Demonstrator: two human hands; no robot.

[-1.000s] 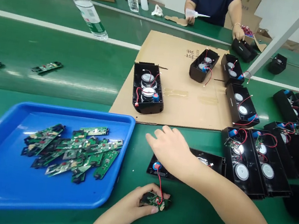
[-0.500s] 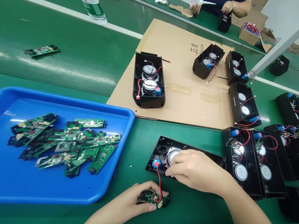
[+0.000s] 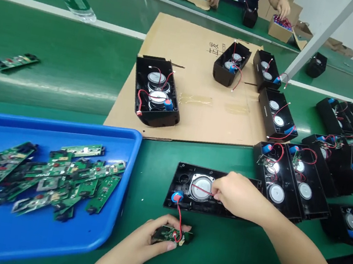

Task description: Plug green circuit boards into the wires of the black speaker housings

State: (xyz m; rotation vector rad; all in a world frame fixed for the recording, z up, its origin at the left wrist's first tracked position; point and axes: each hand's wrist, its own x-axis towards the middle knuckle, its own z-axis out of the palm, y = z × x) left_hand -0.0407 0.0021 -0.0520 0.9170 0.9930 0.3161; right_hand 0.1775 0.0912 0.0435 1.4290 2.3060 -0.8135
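Note:
My left hand [image 3: 148, 243] grips a small green circuit board [image 3: 165, 234] by its edges, in front of an open black speaker housing [image 3: 173, 180]. A red lead [image 3: 179, 216] runs from the board up to a blue cylindrical battery [image 3: 177, 196] at the housing's left end. My right hand [image 3: 236, 197] is over the middle of the housing, fingers pinched on a thin red wire [image 3: 202, 191] that crosses the round speaker [image 3: 201, 184]. The fingers hide the wire's end, and the hand covers part of the housing's right half.
Left of my hands stands a blue tray [image 3: 127, 178] with several circuit boards. Beyond lies a cardboard sheet [image 3: 194, 121] bearing open housings, one of them [image 3: 157, 93] near its left edge. More housings [image 3: 278, 175] crowd the right. Across the table, a person's hand reaches into a box [image 3: 279, 31].
My right hand has shifted right along the housing, uncovering the speaker and drawing the red wire across it. My left hand still holds the board. The person opposite has moved a hand to the box.

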